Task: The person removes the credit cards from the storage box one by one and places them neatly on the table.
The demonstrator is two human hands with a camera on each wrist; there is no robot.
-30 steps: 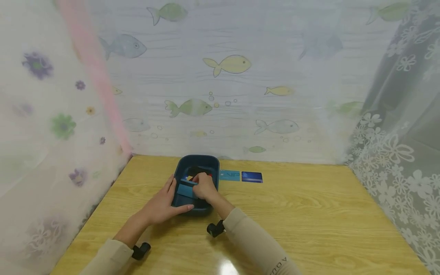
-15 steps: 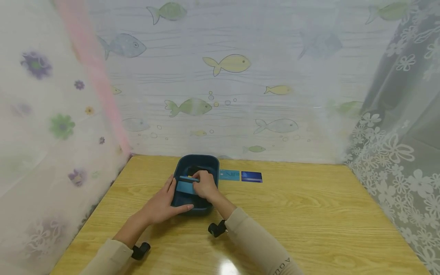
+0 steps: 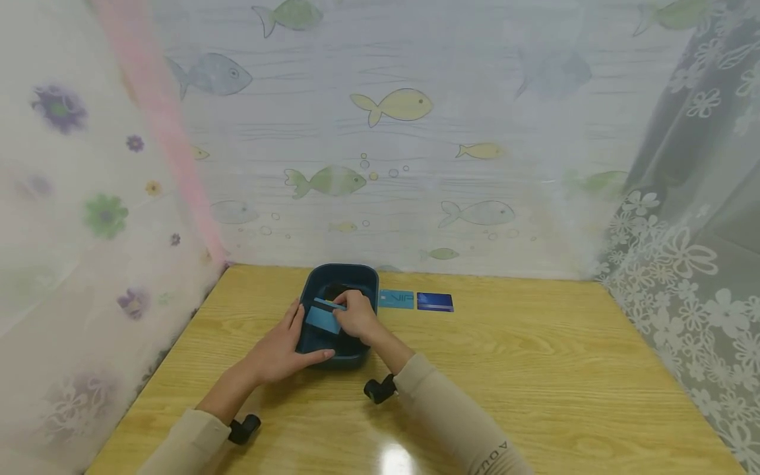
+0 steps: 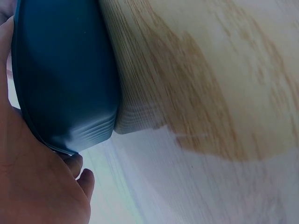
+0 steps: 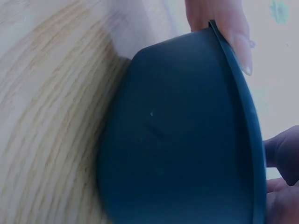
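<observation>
A dark blue plastic box [image 3: 359,361] with rounded corners stands on the table. My left hand [image 3: 274,349] holds it at its near left corner, fingers along the left side and thumb across the front rim. In the left wrist view those fingers lie against the rim. My right hand [image 3: 356,316] reaches inside the box and pinches a light blue card [image 3: 323,319] with a dark stripe by its right edge. The card is tilted, its striped edge up. Behind the right hand a dark item [image 3: 337,290] lies in the box, mostly hidden.
On the table [image 3: 505,369], just right of the box, a light blue card marked VIP [image 3: 396,299] lies beside a dark blue card [image 3: 435,302]. A fish-patterned curtain [image 3: 392,165] hangs behind the table's far edge.
The light blue card has tilted and risen slightly in my right hand, its right end angling lower. My left hand stays on the box; the two cards on the table have not moved.
</observation>
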